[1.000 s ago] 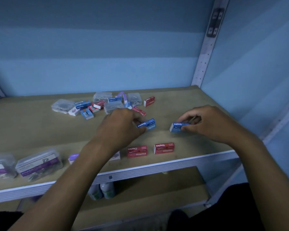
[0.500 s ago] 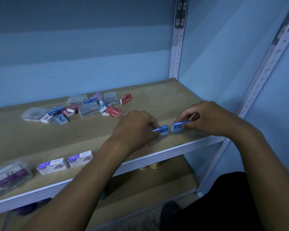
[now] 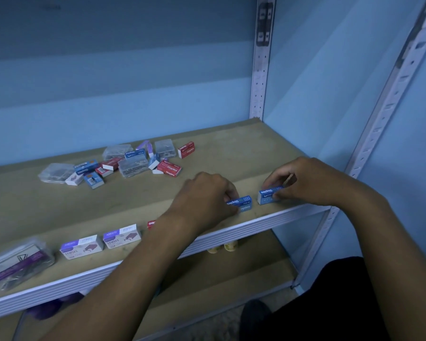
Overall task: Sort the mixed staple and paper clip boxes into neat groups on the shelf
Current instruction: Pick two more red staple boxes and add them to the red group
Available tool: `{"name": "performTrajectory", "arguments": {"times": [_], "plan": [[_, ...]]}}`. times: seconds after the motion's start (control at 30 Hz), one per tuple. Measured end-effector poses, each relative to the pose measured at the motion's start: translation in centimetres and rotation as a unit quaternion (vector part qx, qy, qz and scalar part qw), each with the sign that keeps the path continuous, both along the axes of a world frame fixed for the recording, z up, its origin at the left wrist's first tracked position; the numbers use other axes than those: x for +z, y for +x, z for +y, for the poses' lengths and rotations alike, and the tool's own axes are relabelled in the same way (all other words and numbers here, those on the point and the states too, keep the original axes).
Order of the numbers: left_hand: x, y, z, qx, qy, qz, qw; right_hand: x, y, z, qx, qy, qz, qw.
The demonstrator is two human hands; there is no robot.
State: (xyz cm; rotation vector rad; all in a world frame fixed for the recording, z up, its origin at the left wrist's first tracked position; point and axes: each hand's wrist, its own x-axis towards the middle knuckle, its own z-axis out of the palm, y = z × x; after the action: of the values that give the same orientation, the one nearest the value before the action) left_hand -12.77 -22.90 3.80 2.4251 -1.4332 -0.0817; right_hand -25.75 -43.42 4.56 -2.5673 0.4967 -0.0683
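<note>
My left hand (image 3: 207, 195) pinches one blue staples box (image 3: 241, 204) and my right hand (image 3: 303, 180) pinches a second blue box (image 3: 268, 194), both resting near the shelf's front edge (image 3: 268, 219). Current step, as I judge it: forming the blue group. Next: slide the boxes together, edges aligned.

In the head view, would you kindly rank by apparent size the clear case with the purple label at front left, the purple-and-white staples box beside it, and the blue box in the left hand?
1. clear case with the purple label, largest.
2. purple-and-white staples box.
3. blue box, partly hidden by the left hand, so its rank is unsure.
</note>
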Motion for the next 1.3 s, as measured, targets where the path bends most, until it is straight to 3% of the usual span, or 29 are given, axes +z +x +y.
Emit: {"name": "performTrajectory", "arguments": {"times": [0.2,0.5,0.73,0.93,1.3], "plan": [[0.2,0.5,1.4,0.018,-0.033,0.041,0.998,0.7,-0.5,0.2,-0.045,0.016,-0.076,0.996],[0.7,4.5,5.6,0.066,-0.023,-0.007,0.998,0.5,2.7,2.4,-0.031,0.002,-0.150,0.988],[0.2,9.5,7.4,0.086,0.026,-0.084,0.992,0.2,9.3,3.4,0.039,-0.061,-0.128,0.989],[0.8,13.1,6.4,0.070,0.031,-0.126,0.989,-0.3,16.6,3.0,0.065,-0.122,-0.037,0.990],[1.1,14.6,3.7,0.020,0.106,-0.173,0.979,-1.6,23.5,4.5,0.081,-0.168,-0.031,0.982]]}}
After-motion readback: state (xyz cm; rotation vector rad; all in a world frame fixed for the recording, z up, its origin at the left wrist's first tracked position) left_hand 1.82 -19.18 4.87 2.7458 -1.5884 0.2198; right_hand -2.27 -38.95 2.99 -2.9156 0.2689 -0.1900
